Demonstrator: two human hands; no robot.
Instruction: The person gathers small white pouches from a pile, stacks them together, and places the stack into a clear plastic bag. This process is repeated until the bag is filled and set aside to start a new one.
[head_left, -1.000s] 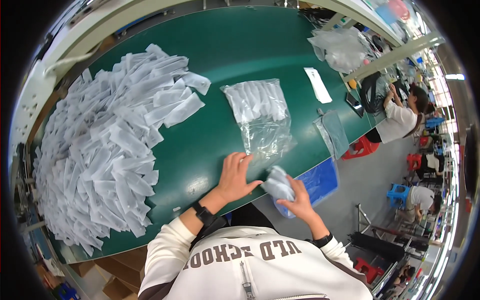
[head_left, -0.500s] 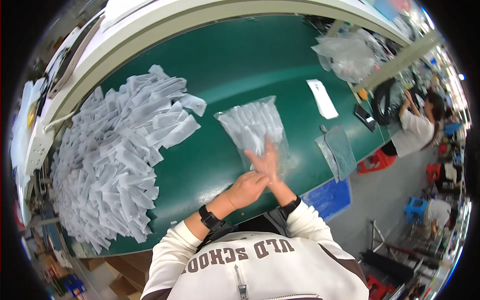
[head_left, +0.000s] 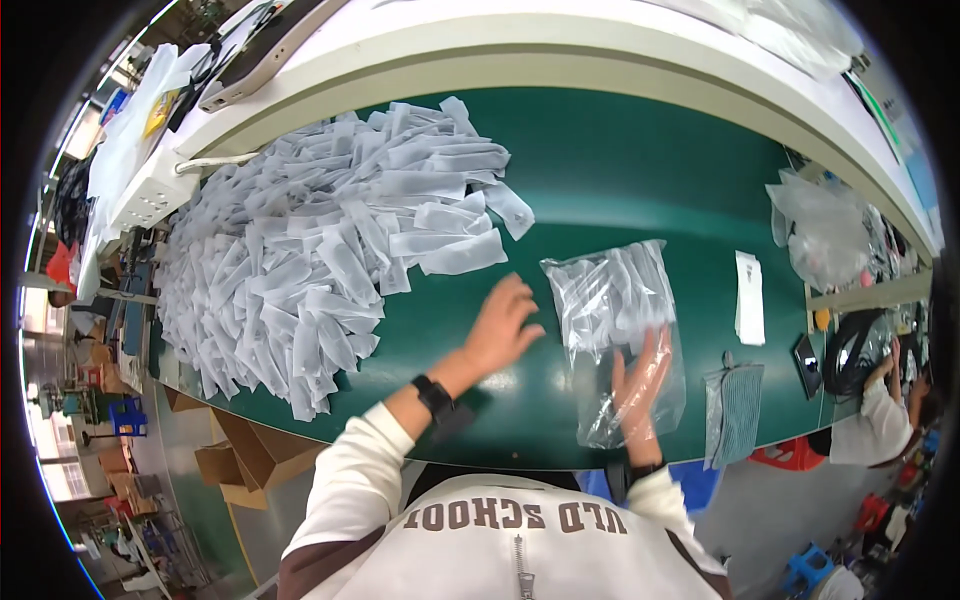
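On the green table point(head_left: 480, 400) lies a clear plastic bag point(head_left: 590, 400) whose far part is filled with several pale, translucent small sleeves point(head_left: 620, 285) laid side by side. My right hand point(head_left: 640, 390) is seen through the film, apparently inside the bag's near part, with its fingers spread below the sleeves. Between the bag and a large heap of similar pale sleeves point(head_left: 290, 260) on the left, my left hand point(head_left: 505, 325) hovers with fingers apart and holds nothing. A dark band circles the left wrist.
A white strip stack point(head_left: 749, 300), a grey-green striped cloth item point(head_left: 735, 405) in clear film and a phone point(head_left: 806, 366) lie on the right. Crumpled plastic bags point(head_left: 820, 230) fill the far right corner. A shelf point(head_left: 560, 60) spans the back; another person point(head_left: 870, 430) sits at the right.
My left hand has left the right wrist and moved leftward, its fingers parting. The right hand stays at the bag, and the near film now reaches over its wrist. The view has swung left.
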